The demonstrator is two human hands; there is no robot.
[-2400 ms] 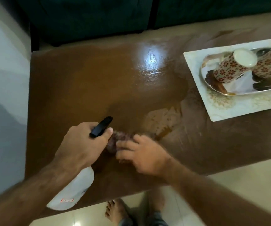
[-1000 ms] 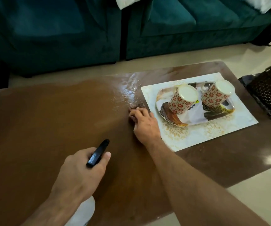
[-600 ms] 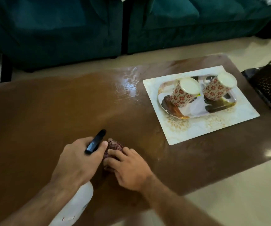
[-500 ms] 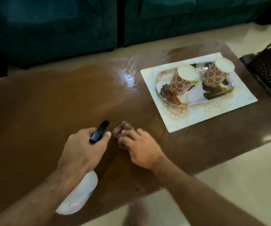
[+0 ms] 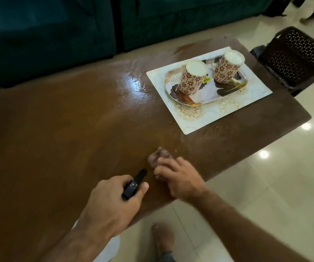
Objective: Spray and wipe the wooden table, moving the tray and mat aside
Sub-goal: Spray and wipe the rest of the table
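Brown crumpled cloth [image 5: 157, 157] under right hand [image 5: 180, 179], left hand [image 5: 110, 205] gripping spray bottle [image 5: 133, 185]

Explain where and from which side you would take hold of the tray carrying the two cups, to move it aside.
Grip the tray by its two short ends, one hand from each side, fingers under the raised rim. It is long and shallow, and two upturned cups stand on it, so a level two-handed lift seems safest. First free the left hand of the bottle.
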